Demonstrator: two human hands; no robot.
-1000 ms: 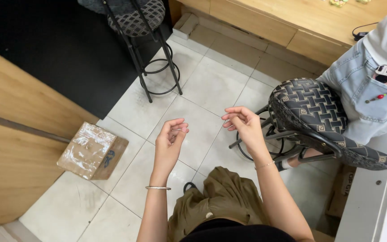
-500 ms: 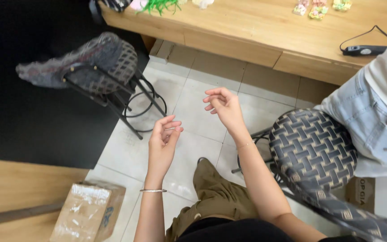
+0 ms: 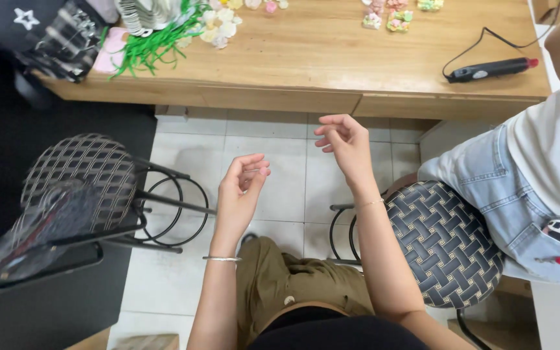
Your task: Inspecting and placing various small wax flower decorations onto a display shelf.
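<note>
My left hand point(image 3: 242, 189) is raised over the tiled floor, palm turned toward me, fingers loosely curled and thumb close to the fingertips; I see nothing in it. A thin metal bangle point(image 3: 221, 258) circles that wrist. My right hand point(image 3: 343, 141) hovers higher and farther right, just below the front edge of the wooden table point(image 3: 332, 52), fingers bent and apart, also with nothing visible in it. The two hands do not touch. My olive trousers point(image 3: 293, 285) show below them.
On the table lie green strands point(image 3: 153, 42), small pastel flowers point(image 3: 221, 26) and a black glue gun point(image 3: 490, 68) with its cord. A woven stool point(image 3: 82, 172) stands at left. Another person in jeans point(image 3: 507, 188) sits on a woven stool point(image 3: 445, 243) at right.
The view has tilted up, so the table top now fills the upper frame and the cardboard box has slid out at the bottom. Both hands stay raised and apart.
</note>
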